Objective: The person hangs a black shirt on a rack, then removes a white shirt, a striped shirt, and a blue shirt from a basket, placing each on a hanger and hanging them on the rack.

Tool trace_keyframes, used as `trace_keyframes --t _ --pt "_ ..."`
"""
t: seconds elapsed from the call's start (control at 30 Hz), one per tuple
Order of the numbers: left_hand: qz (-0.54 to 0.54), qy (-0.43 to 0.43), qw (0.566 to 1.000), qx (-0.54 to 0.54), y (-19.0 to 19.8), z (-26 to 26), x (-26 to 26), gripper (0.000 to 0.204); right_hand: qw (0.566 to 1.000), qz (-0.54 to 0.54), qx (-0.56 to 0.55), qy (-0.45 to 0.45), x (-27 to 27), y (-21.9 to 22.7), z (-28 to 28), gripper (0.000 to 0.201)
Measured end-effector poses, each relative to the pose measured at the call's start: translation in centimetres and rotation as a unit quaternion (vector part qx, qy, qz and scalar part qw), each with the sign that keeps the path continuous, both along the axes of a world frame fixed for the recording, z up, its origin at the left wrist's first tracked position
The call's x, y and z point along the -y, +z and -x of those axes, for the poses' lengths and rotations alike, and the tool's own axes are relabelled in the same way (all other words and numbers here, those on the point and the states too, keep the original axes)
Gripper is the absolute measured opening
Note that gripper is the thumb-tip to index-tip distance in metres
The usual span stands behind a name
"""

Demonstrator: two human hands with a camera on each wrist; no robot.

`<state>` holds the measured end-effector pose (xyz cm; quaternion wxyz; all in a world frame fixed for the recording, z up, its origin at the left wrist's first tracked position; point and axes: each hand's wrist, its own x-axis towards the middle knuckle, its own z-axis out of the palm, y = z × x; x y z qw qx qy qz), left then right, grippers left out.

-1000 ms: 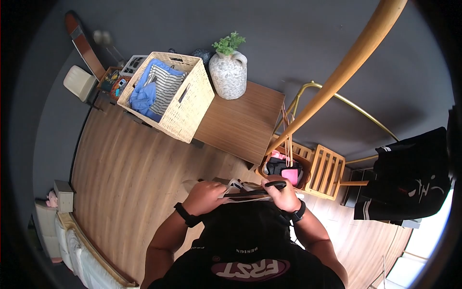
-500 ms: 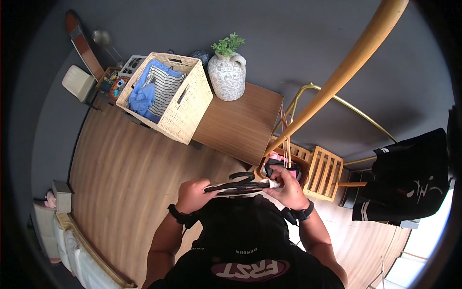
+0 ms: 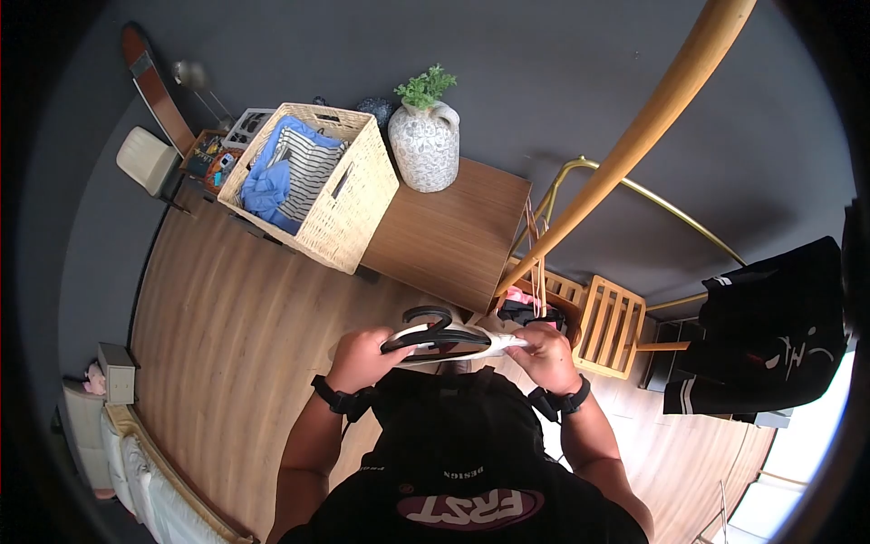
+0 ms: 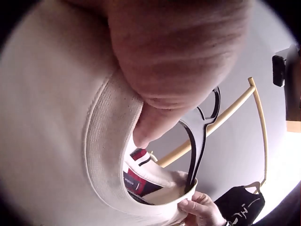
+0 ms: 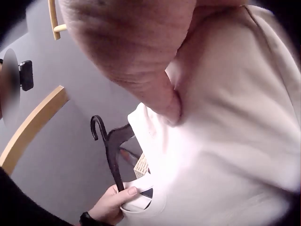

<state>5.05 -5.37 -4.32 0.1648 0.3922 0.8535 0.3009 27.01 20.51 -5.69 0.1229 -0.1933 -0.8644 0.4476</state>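
On our side of the brown wood-grain table (image 3: 453,236), our left hand (image 3: 360,358) and right hand (image 3: 548,356) pinch a white, ribbed-collar shirt (image 4: 42,117), fingers closed; uneven pulling could stretch the neck or dislodge the black plastic hanger (image 5: 113,155).

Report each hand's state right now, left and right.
Left hand: closed, pinching the white garment at its neckline.
Right hand: closed, pinching the same white garment.

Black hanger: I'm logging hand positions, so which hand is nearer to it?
The left hand, which touches one end of the black hanger. The right hand is beyond the other end, pinching the white garment.
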Motion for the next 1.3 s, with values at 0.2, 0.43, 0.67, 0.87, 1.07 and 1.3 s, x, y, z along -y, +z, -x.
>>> trace_keyframes --t 0.2,0.43,0.67,0.87,1.07,1.3 --pt "-0.017 0.011 1.000 -0.005 2.0 0.6 -0.1 0.037 0.998 0.021 -0.039 -0.041 -0.6 -0.2 -0.7 0.017" --pt "-0.086 0.031 0.993 -0.074 0.8 1.0 0.4 0.034 0.996 -0.056 -0.037 -0.051 -1.9 -0.4 -1.7 0.036" --pt "-0.101 0.024 0.994 -0.012 1.6 2.4 -0.1 0.034 0.969 -0.236 -0.037 -0.056 0.4 4.6 -0.5 0.050" --pt "-0.161 -0.042 0.986 -0.009 2.6 3.7 -1.2 0.030 0.976 -0.198 -0.030 -0.086 1.1 3.3 -2.4 0.024" --pt "-0.161 -0.100 0.981 -0.051 2.7 4.4 -2.8 0.034 0.976 -0.153 -0.002 -0.153 3.6 3.8 -4.6 0.021" --pt "-0.245 -0.213 0.944 -0.063 5.8 3.3 -5.6 0.046 0.929 -0.232 -0.054 -0.282 5.2 4.6 -10.4 0.023"
